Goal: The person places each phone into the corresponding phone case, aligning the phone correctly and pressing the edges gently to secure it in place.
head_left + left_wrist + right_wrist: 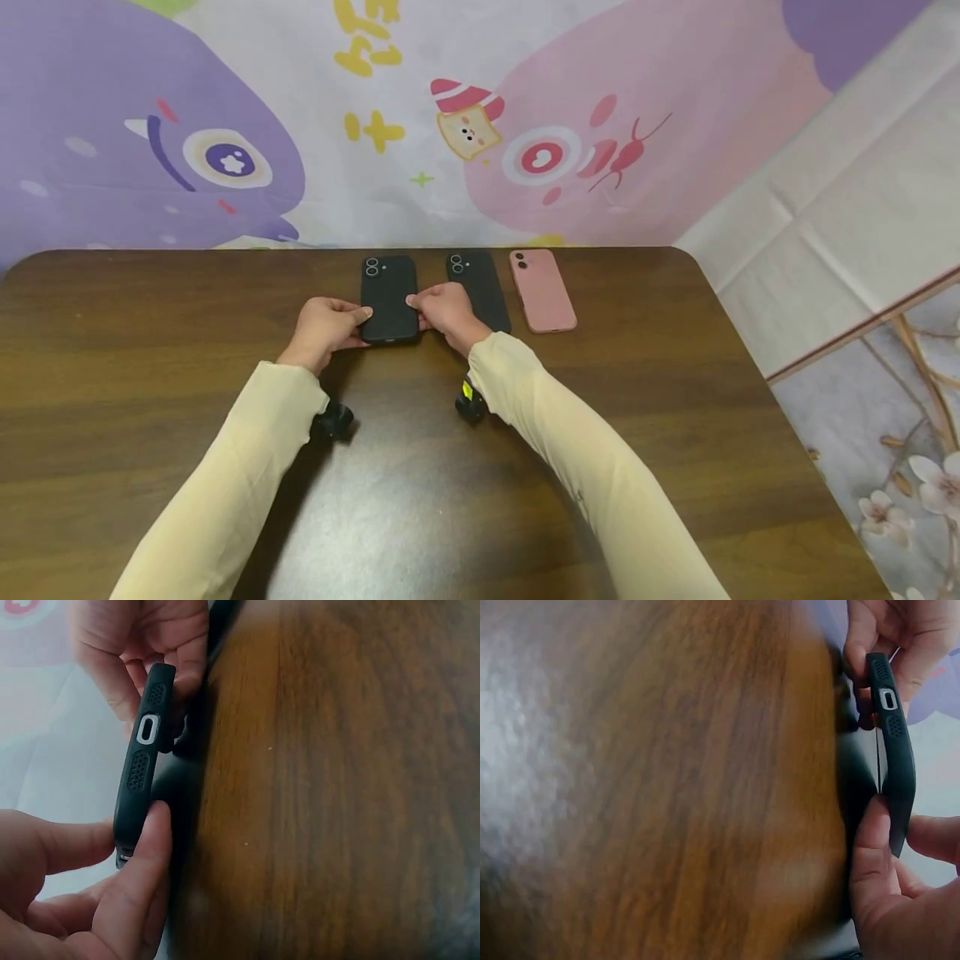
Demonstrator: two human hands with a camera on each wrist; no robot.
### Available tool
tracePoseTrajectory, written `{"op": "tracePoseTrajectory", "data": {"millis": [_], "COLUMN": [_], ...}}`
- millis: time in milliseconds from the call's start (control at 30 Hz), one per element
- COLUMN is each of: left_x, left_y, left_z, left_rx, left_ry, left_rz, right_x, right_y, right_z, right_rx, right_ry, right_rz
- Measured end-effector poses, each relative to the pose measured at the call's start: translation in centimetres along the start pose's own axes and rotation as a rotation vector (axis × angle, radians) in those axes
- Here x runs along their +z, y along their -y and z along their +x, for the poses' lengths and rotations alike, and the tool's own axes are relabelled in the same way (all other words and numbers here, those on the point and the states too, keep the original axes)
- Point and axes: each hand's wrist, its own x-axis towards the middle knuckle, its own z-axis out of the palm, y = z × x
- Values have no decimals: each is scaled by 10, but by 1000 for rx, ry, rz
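A black phone in a matte case (389,298), its camera side up, is pinched between both hands near the back edge of the table. My left hand (318,329) grips its lower left side, thumb on top and fingers underneath. On the opposite side my right hand (447,312) pinches the lower right edge the same way. In the left wrist view the phone's bottom end (138,761) shows the charging port, with a dark gap between it and the table. A second black phone (483,292) lies just right, partly hidden by my right hand.
A pink phone (545,292) lies at the right end of the row, camera side up. The brown wooden table (187,400) meets a cartoon-printed cloth (420,200) at its back edge. A pale panel (840,192) stands off to the right.
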Motion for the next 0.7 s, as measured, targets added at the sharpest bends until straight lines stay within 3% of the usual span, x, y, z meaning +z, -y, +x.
{"op": "tracePoseTrajectory", "data": {"millis": [433,700], "left_x": [-1,-3], "left_y": [-4,-4], "left_z": [-2,-5], "left_rx": [46,32], "left_ry": [-52,-94], "left_rz": [75,283], "right_x": [3,8], "right_y": [5,1], "right_z": [-2,0], "right_rx": [-21,-39], "right_ry": [-115,-146], "right_rz": [-135,-200]}}
